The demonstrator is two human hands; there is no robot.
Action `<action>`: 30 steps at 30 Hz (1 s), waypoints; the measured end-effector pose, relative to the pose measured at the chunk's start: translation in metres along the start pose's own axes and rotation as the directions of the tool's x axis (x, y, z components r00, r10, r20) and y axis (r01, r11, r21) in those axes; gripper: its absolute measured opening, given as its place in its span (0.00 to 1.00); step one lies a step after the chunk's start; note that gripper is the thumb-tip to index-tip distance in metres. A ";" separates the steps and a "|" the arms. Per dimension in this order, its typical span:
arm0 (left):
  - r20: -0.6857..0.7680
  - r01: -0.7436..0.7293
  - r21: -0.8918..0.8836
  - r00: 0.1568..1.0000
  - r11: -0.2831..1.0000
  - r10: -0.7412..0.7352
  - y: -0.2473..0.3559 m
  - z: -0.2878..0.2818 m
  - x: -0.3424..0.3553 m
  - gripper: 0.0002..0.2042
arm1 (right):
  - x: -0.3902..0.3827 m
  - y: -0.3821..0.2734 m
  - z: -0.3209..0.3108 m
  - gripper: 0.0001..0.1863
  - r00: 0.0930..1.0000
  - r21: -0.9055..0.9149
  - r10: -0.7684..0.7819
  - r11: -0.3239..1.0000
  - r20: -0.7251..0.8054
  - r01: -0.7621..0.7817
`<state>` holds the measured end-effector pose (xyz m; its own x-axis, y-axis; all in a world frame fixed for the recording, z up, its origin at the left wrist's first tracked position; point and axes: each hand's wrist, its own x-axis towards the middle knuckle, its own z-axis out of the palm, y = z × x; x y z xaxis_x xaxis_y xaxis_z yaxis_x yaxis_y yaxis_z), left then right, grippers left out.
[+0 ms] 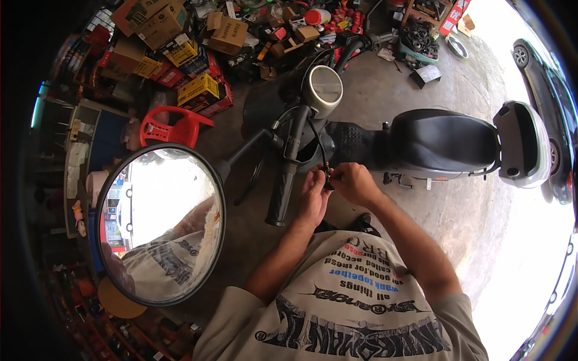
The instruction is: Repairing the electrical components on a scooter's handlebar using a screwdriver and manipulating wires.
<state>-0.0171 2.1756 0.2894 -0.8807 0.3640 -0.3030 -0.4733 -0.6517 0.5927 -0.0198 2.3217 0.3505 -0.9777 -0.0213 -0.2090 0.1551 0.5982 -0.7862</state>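
Note:
My left hand (314, 195) has its fingers closed on a small dark fitting (327, 177) at the lower end of a black cable (321, 144) hanging from the scooter's handlebar area. My right hand (355, 183) is beside it, fingers pinched at that same fitting; the exact grip is partly hidden. Just left of my hands is the black rubber handlebar grip (280, 195), untouched, with a black lever near it. A round white-rimmed headlamp or gauge housing (322, 89) sits above.
A round mirror (161, 222) stands at left, the black seat (442, 138) and silver rear box (521, 144) at right. Behind are a red plastic chair (168, 126), piled cardboard boxes (198, 93) and assorted clutter. A parked car (545, 96) is beyond at far right.

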 end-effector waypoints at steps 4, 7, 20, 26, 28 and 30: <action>0.014 -0.019 0.060 1.000 0.998 0.019 0.002 0.000 0.001 0.11 | 0.008 0.004 -0.004 0.12 0.997 -0.015 0.025 1.000 0.070 -0.024; 0.009 -0.017 0.040 1.000 0.999 0.017 0.001 0.001 0.001 0.12 | 0.013 0.002 -0.008 0.12 0.989 -0.002 0.072 0.997 0.133 -0.073; 0.006 -0.032 0.087 0.999 0.996 0.032 0.001 0.002 0.002 0.14 | 0.018 0.009 0.002 0.13 0.987 -0.068 0.046 0.997 0.152 -0.036; 0.005 -0.011 0.074 1.000 0.997 0.011 0.000 -0.005 0.003 0.14 | 0.016 0.007 -0.013 0.13 0.983 0.011 0.018 1.000 0.184 -0.020; 0.043 0.070 -0.090 0.997 0.993 -0.066 0.001 -0.004 -0.001 0.17 | 0.010 0.007 -0.019 0.12 0.992 -0.001 0.005 1.000 0.128 -0.005; 0.045 0.133 -0.191 0.991 0.973 -0.126 0.000 -0.003 -0.002 0.18 | -0.003 0.009 -0.023 0.12 0.996 0.045 -0.011 0.999 0.086 0.008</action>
<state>-0.0157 2.1725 0.2875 -0.8121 0.4733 -0.3413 -0.5807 -0.7125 0.3938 -0.0190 2.3459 0.3578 -0.9635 -0.0971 -0.2494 0.1540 0.5610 -0.8134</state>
